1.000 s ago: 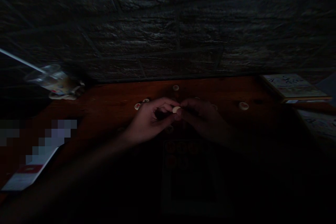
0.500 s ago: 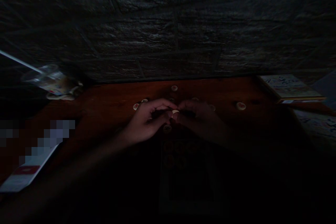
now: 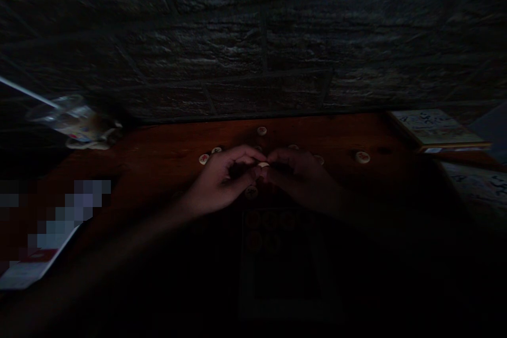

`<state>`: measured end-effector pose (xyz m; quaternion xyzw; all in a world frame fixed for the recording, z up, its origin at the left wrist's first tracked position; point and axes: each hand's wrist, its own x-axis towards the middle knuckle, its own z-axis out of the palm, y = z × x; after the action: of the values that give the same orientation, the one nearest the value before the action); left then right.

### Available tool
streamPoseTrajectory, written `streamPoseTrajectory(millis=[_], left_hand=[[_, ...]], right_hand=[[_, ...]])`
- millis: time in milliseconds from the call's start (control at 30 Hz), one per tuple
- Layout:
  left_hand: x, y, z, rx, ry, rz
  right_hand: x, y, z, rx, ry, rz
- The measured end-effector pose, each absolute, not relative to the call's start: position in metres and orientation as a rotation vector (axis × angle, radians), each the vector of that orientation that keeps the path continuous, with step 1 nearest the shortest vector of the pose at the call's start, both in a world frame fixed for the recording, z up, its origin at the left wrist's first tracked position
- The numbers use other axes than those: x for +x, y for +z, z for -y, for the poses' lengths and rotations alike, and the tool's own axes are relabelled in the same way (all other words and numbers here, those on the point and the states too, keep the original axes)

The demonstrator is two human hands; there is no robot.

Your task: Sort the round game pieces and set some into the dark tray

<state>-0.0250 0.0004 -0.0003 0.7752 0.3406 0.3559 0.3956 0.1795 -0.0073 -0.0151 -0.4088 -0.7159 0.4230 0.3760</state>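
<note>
My left hand (image 3: 219, 177) and my right hand (image 3: 303, 174) meet over the wooden table (image 3: 174, 137). Their fingertips pinch one pale round xiangqi piece (image 3: 263, 165), mostly covered by the fingers. Just below the fingers lies a piece with a dark character (image 3: 251, 191). Left of my left hand rest a red-marked piece (image 3: 204, 159) and a dark-marked piece (image 3: 216, 151). Beyond the hands sits another piece (image 3: 262, 130). My right hand partly hides a piece (image 3: 319, 160) beside its knuckles. Nearer me, a shallow tray (image 3: 247, 274) holds several pieces in deep shadow.
A clear plastic cup with a straw (image 3: 79, 121) stands at the far left. At the right lie two printed boxes, the upper one (image 3: 439, 127) by the wall. A lone piece (image 3: 362, 157) sits on the right. The stone wall (image 3: 245, 53) bounds the table's back.
The view has shifted slightly. Both hands keep their pinch on the piece, and its pale face shows a little less between the fingers.
</note>
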Motion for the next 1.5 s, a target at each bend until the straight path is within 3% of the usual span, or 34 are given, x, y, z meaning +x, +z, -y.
streamPoseTrajectory(millis=[1500], left_hand=[[-0.0274,-0.0038,-0.0023,2.079,0.866,-0.967]], right_hand=[[0.1766,-0.0192,0.0093,-0.998,0.986,1.937]])
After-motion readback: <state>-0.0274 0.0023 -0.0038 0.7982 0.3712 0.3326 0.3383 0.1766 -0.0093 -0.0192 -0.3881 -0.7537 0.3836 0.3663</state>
